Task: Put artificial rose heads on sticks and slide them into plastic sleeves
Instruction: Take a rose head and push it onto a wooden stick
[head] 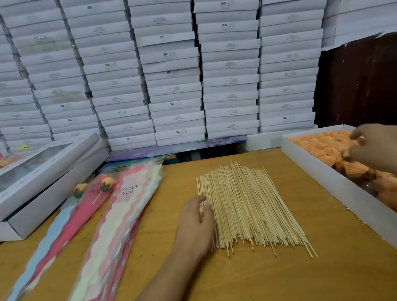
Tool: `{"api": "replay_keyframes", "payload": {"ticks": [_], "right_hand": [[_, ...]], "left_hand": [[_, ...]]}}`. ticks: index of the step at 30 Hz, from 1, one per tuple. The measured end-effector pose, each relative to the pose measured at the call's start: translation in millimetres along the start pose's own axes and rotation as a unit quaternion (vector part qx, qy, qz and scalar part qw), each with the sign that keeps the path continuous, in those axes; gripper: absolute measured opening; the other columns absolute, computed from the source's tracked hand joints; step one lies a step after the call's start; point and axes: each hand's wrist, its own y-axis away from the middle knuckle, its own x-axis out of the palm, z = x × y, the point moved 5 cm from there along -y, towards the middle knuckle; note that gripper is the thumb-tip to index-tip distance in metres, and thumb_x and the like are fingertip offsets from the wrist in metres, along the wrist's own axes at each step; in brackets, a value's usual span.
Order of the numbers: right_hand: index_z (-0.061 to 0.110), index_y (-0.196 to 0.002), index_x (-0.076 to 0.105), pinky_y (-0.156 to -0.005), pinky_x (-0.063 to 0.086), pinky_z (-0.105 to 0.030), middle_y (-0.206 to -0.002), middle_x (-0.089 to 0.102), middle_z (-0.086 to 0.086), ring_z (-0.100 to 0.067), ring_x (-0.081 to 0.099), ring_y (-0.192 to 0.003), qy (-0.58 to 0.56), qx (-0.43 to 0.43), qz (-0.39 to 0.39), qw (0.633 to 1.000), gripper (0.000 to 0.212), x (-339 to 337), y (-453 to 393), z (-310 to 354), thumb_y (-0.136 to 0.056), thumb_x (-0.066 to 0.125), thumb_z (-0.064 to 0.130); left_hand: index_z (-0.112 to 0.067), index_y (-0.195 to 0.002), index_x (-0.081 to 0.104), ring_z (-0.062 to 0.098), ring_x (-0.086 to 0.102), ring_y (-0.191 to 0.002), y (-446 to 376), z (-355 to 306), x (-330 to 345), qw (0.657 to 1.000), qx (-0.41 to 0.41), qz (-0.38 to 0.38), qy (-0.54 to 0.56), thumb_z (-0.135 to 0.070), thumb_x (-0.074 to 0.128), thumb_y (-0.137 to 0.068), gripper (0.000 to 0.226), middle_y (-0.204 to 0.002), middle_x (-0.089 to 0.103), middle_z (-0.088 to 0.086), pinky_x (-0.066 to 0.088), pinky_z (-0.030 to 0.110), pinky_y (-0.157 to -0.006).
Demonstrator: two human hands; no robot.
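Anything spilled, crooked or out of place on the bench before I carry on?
Nothing looks damaged or spilled. The sticks lie in a loose fan, a few tips jutting past the near edge. The two finished roses lie askew across the sleeves. Both seem ordinary working mess.

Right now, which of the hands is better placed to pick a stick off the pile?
The left hand. Its fingers already lie on the left edge of the stick pile, seemingly pinching a stick. The right hand is away over the white box of orange rose heads, apparently picking one.
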Motion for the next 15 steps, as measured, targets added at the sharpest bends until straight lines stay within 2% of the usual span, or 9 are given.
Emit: {"api": "replay_keyframes", "payload": {"ticks": [2, 4, 6, 9, 10, 12, 15], "right_hand": [[0.022, -0.126, 0.060, -0.052, 0.040, -0.025, -0.091, 0.059, 0.004, -0.015, 0.057, -0.065, -0.135, -0.047, -0.028, 0.989, 0.038, -2, 26, 33, -0.088, 0.063, 0.025], [0.026, -0.125, 0.060, -0.053, 0.040, -0.025, -0.090, 0.058, 0.011, -0.010, 0.059, -0.069, -0.228, -0.112, 0.033, 0.967, 0.035, 11, 57, 77, -0.090, 0.064, 0.028], [0.029, -0.128, 0.058, -0.055, 0.046, -0.023, -0.093, 0.060, 0.013, -0.008, 0.063, -0.073, -0.258, -0.161, 0.113, 0.946, 0.038, 30, 89, 117, -0.091, 0.066, 0.029], [0.031, -0.132, 0.054, -0.045, 0.043, -0.013, -0.089, 0.060, 0.015, 0.000, 0.065, -0.065, -0.294, -0.192, 0.171, 0.921, 0.043, 57, 123, 156, -0.091, 0.067, 0.031], [0.030, -0.132, 0.054, -0.045, 0.043, -0.010, -0.087, 0.061, 0.015, 0.007, 0.063, -0.067, -0.306, -0.190, 0.176, 0.916, 0.044, 64, 128, 164, -0.091, 0.068, 0.032], [0.031, -0.132, 0.055, -0.049, 0.043, -0.010, -0.086, 0.063, 0.015, 0.007, 0.063, -0.069, -0.325, -0.175, 0.173, 0.913, 0.046, 73, 133, 172, -0.089, 0.070, 0.036], [0.031, -0.127, 0.058, -0.050, 0.042, -0.007, -0.086, 0.065, 0.016, 0.010, 0.063, -0.071, -0.355, -0.157, 0.173, 0.905, 0.045, 78, 135, 178, -0.086, 0.073, 0.040]], "left_hand": [[-0.022, -0.139, 0.053, 0.001, 0.049, -0.125, 2, -8, -6, 0.999, 0.034, -0.023, 0.018, -0.035, 0.047, -0.104, 0.038, -0.136, 0.055, -0.010, 0.041, 0.029, -0.109], [-0.030, -0.137, 0.054, -0.013, 0.049, -0.117, 5, -12, -7, 0.998, 0.050, -0.001, 0.041, -0.044, 0.052, -0.100, 0.040, -0.129, 0.057, -0.020, 0.043, 0.016, -0.100], [-0.039, -0.135, 0.054, -0.020, 0.048, -0.113, 9, -16, -2, 0.995, 0.051, 0.047, 0.070, -0.058, 0.056, -0.092, 0.047, -0.123, 0.058, -0.029, 0.041, 0.004, -0.087], [-0.051, -0.128, 0.052, -0.017, 0.053, -0.110, 15, -22, 3, 0.989, 0.056, 0.096, 0.095, -0.073, 0.063, -0.076, 0.058, -0.113, 0.063, -0.035, 0.044, 0.008, -0.084], [-0.056, -0.122, 0.052, -0.015, 0.056, -0.108, 16, -24, 3, 0.988, 0.058, 0.106, 0.096, -0.071, 0.068, -0.074, 0.053, -0.112, 0.063, -0.037, 0.046, 0.008, -0.083], [-0.065, -0.111, 0.052, -0.013, 0.059, -0.103, 17, -27, 3, 0.988, 0.069, 0.108, 0.090, -0.057, 0.078, -0.074, 0.046, -0.109, 0.062, -0.040, 0.047, 0.006, -0.080], [-0.076, -0.099, 0.051, -0.004, 0.062, -0.093, 14, -25, -2, 0.990, 0.079, 0.082, 0.082, -0.039, 0.082, -0.077, 0.053, -0.103, 0.063, -0.036, 0.051, 0.013, -0.073]]}}
